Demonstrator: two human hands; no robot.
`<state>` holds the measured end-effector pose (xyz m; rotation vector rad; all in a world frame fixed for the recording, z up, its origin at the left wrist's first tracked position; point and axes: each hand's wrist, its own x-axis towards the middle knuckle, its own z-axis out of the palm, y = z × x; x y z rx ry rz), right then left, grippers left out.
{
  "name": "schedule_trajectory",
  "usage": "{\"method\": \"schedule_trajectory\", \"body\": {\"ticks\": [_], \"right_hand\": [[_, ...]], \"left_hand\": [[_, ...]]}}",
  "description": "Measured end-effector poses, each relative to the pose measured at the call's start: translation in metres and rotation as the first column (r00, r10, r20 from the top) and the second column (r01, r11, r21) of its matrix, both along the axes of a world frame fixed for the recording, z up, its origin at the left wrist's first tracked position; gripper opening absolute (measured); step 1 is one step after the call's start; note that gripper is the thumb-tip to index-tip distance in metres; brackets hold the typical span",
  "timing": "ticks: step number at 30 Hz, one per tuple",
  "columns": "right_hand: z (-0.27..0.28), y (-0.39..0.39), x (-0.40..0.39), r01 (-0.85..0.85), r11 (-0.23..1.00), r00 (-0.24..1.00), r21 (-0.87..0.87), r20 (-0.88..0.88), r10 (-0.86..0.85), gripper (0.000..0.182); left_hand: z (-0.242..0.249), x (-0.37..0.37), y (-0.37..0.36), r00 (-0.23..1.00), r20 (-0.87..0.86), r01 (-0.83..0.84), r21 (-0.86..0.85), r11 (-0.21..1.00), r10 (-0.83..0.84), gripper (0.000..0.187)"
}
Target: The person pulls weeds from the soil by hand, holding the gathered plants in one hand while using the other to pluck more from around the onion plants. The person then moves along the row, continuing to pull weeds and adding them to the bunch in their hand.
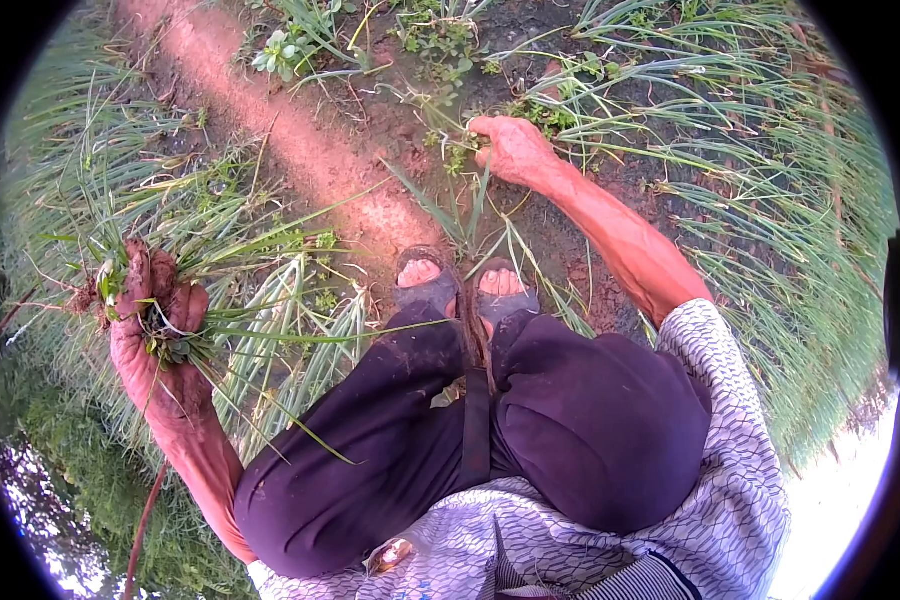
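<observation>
My left hand (158, 315) is raised at the left, its muddy fingers wrapped round a bunch of pulled weeds (178, 345). Long grass blades stick out of the bunch to the right, and soil-caked roots (87, 297) poke out past the fingertips. My right hand (518, 152) reaches forward, low over the soil, with its fingers curled and pinched at a small leafy weed (457, 158). The fingertips partly hide where they grip the stem. Onion-like plants (660, 110) with thin, long leaves grow just beyond and to the right of this hand.
Rows of the same thin-leaved plants (790, 200) stand on both sides. A strip of bare reddish soil (270, 130) runs between them. Broad-leaved weeds (285, 52) grow at the top. My sandalled feet (425, 280) are on the ground between the hands, below my bent knees.
</observation>
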<state>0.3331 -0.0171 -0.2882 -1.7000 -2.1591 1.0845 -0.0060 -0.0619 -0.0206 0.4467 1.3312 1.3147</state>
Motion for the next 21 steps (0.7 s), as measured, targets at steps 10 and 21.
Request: {"method": "schedule_trajectory", "body": {"ticks": [10,21], "right_hand": [[-0.019,-0.020,-0.019,-0.146,0.885,0.989,0.442,0.078,0.124,0.012],[-0.044,-0.006,-0.004,0.338,0.928,0.938,0.160,-0.141,-0.317,0.028]], "left_hand": [[-0.003,0.002,-0.002,1.000,-0.023,0.017,-0.018,1.000,-0.018,0.036],[-0.009,-0.006,-0.006,1.000,0.007,0.007,-0.029,1.000,-0.007,0.034]]}}
